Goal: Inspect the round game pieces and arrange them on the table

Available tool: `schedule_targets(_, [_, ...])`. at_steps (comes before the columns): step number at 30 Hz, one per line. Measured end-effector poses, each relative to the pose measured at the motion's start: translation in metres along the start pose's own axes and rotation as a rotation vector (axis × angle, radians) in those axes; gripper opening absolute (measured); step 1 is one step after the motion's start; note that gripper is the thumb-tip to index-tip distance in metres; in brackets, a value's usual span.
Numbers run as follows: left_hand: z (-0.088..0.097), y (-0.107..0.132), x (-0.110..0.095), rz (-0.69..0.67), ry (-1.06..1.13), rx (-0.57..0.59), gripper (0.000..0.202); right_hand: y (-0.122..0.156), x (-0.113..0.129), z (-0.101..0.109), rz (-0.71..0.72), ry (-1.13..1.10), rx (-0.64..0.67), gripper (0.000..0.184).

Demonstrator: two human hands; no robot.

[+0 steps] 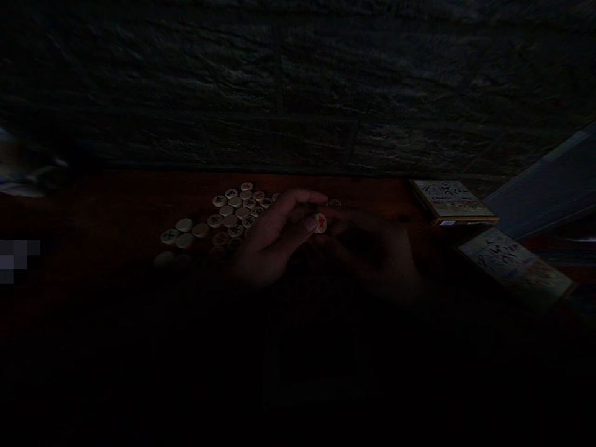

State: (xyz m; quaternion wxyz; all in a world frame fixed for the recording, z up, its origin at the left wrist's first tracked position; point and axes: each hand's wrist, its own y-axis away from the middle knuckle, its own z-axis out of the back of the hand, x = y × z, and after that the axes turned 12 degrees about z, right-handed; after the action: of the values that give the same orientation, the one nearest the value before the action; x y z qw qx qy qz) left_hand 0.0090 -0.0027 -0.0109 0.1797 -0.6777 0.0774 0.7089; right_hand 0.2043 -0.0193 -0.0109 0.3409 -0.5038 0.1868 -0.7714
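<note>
A round Chinese chess piece (pixel 321 223) with a red character is held up between my two hands, above the dark reddish table. The thumb of my left hand (pixel 274 239) presses on its left edge, and the left forefinger arches over behind it. From the other side, the thumb and forefinger of my right hand (pixel 384 248) close in around the piece; they are very dark, and their exact contact is hard to see. Left of my hands lie several loose Chinese chess pieces (pixel 228 211), some face up, others blank side up. Another piece (pixel 334 203) lies just behind my fingers.
Two printed boxes stand on the right, one near the wall (pixel 454 200) and one closer (pixel 516 264). A dark stone-textured wall (pixel 279 93) rises behind the table (pixel 139 192). A grey panel (pixel 544 180) slants at the far right. The foreground is nearly black.
</note>
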Motion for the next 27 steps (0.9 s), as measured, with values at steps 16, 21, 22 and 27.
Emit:
schedule_targets(16, [0.006,0.010,-0.015,-0.219,-0.065,-0.042,0.036,-0.006,0.023,0.008,0.239,0.227,-0.003,0.028])
schedule_targets(21, [0.018,0.003,-0.048,-0.285,0.042,-0.195,0.019,-0.007,0.046,0.014,0.219,0.190,0.235,0.019])
schedule_targets(22, [0.020,0.004,-0.054,-0.282,0.013,-0.190,0.017,-0.007,0.051,0.015,0.215,0.191,0.304,0.018])
schedule_targets(27, [0.030,0.025,-0.054,-0.285,-0.349,-0.109,0.012,-0.003,0.071,0.010,0.190,0.253,0.572,0.008])
